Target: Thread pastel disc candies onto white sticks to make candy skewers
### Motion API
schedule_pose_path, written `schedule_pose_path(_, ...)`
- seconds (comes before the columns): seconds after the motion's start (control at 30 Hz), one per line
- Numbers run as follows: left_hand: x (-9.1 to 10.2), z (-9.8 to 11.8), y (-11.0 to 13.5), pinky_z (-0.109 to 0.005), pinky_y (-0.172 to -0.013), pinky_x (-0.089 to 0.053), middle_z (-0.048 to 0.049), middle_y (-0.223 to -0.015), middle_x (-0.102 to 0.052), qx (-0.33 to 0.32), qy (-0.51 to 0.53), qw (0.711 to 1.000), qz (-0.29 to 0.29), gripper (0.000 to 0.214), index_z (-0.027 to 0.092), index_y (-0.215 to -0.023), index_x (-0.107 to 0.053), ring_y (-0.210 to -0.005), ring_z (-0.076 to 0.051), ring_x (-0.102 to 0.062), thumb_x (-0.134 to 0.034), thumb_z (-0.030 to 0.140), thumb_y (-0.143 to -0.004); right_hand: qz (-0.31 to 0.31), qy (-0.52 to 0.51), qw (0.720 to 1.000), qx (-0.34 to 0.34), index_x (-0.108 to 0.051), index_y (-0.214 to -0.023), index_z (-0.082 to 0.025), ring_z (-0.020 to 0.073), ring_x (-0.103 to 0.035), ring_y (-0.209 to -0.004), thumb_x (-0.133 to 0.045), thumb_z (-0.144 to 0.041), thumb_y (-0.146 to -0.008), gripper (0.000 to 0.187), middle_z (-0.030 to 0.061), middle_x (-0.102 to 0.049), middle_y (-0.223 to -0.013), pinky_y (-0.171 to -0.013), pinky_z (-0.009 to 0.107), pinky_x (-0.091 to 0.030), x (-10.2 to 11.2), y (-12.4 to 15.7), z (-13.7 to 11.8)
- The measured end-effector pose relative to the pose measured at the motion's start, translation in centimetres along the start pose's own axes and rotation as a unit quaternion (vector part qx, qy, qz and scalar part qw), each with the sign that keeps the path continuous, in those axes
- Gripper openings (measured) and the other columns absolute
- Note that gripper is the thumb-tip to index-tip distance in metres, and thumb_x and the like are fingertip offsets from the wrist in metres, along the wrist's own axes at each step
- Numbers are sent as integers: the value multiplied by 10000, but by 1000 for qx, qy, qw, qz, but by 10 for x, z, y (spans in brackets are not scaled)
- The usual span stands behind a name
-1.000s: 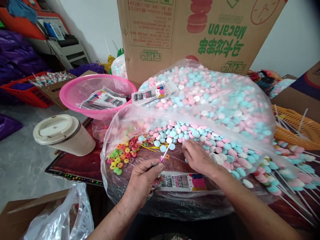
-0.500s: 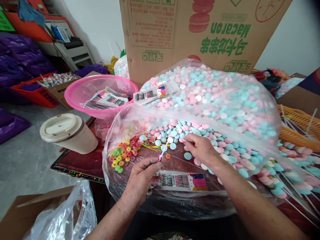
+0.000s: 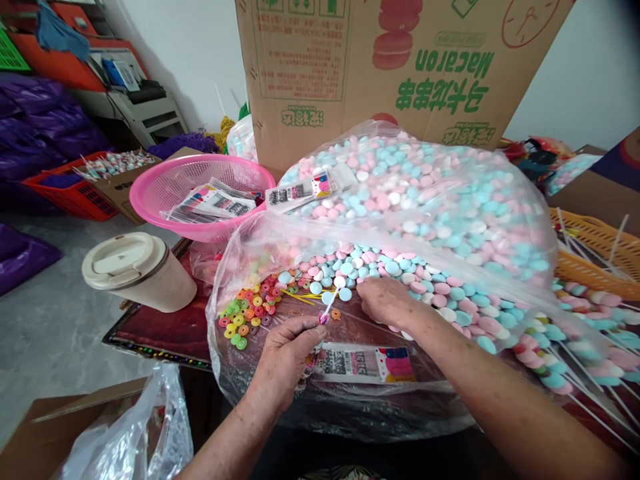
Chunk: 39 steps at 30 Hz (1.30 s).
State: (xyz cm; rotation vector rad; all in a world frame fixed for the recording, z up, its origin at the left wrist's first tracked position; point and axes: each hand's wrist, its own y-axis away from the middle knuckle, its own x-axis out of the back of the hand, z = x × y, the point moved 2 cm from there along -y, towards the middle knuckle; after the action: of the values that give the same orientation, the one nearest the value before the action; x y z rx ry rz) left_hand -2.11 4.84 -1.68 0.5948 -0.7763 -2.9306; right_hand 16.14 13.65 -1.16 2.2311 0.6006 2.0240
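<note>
My left hand [image 3: 285,353] is closed round a thin white stick [image 3: 329,307] with a pink piece at its base, pointing up and right. My right hand [image 3: 385,301] lies palm down on loose pink, blue and white round candies [image 3: 450,300], fingers curled among them. What those fingers hold is hidden. Small coloured ring candies [image 3: 245,313] lie left of the stick. All of this sits on an opened clear plastic bag [image 3: 240,267] full of the round candies.
A pink basket [image 3: 150,193] with printed packets and a lidded beige cup [image 3: 135,270] stand at the left. A big cardboard box [image 3: 400,60] rises behind. Finished candy sticks [image 3: 575,347] and an orange basket [image 3: 595,253] lie at the right. A plastic bag [image 3: 125,440] sits at the bottom left.
My right hand lifted slightly from the candies half a second ago, then dropped back flat onto them, a little to the left. The left hand and stick stayed put.
</note>
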Motion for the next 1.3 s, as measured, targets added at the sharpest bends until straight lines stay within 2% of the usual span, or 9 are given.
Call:
schedule_pose_path(0.17,1,0,-1,-194,-446,-416,18,-556,-603,14,19,999,-24,224,133,-642,-675,-459,-95,-552,-803,294,-551,49,-179,982,36,-550,-813,-184,123,-597,-640,-420,-233,-869,150,28,-654,-866,-587,237,-442,7,37,19)
schedule_pose_path(0.33,-19,-1,2,-201,-469,-433,-2,-585,-635,46,66,994,-79,254,132,-710,-721,-497,-108,-580,-829,268,-525,82,-516,850,66,-445,-796,-213,126,-574,-575,-413,-305,-894,138,-19,-606,-650,-568,249,-455,-7,76,-14)
schedule_pose_path(0.43,-32,-2,6,-208,-490,-449,-21,-613,-659,62,79,987,-125,261,121,-714,-734,-494,-99,-573,-839,253,-515,165,-467,865,74,-493,-1000,-202,149,-590,-634,-425,-289,-887,159,10,-630,-718,-606,275,-468,-18,90,-37)
schedule_pose_path(0.5,-37,-4,8,-201,-481,-444,-23,-603,-660,67,85,987,-121,266,116,-704,-734,-483,-93,-566,-847,246,-502,223,-438,868,73,-423,-1224,-185,178,-620,-756,-436,-259,-866,366,40,-660,-808,-680,301,-483,-22,95,-43)
schedule_pose_path(0.57,-37,-5,10,-207,-487,-455,-19,-583,-656,63,96,988,-99,269,116,-675,-723,-480,-98,-573,-856,240,-478,211,-451,865,55,-352,-1323,-169,181,-623,-743,-442,-252,-854,484,23,-657,-760,-653,293,-487,-26,100,-41)
schedule_pose_path(0.73,-37,-8,14,-221,-449,-446,-21,-604,-666,70,103,990,-66,301,122,-659,-697,-436,-105,-566,-863,238,-437,162,-448,879,31,-590,-748,-185,128,-544,-582,-483,-307,-869,202,-8,-584,-620,-542,231,-439,-25,122,-19)
schedule_pose_path(0.9,-47,-17,19,-230,-487,-450,-26,-605,-652,73,57,992,-88,254,119,-650,-700,-486,-115,-570,-830,271,-495,297,-444,845,25,-656,-913,-190,119,-534,-554,-486,-302,-886,205,-12,-569,-613,-521,218,-449,-12,146,-13)
schedule_pose_path(1.03,-54,-20,25,-192,-498,-379,2,-586,-620,5,-13,992,-127,103,138,-637,-704,-506,-83,-502,-704,241,-637,262,-415,863,123,-642,-1145,-184,130,-507,-541,-395,-253,-905,351,4,-553,-612,-541,250,-457,-13,141,-35)
schedule_pose_path(1.3,-46,-22,34,-214,-532,-365,-8,-573,-560,-39,-99,975,-198,244,161,-608,-676,-551,-111,-459,-682,376,-723,183,-440,878,42,-265,-1459,-124,135,-433,-512,-374,-274,-908,582,-34,-492,-575,-508,251,-401,-20,140,-35)
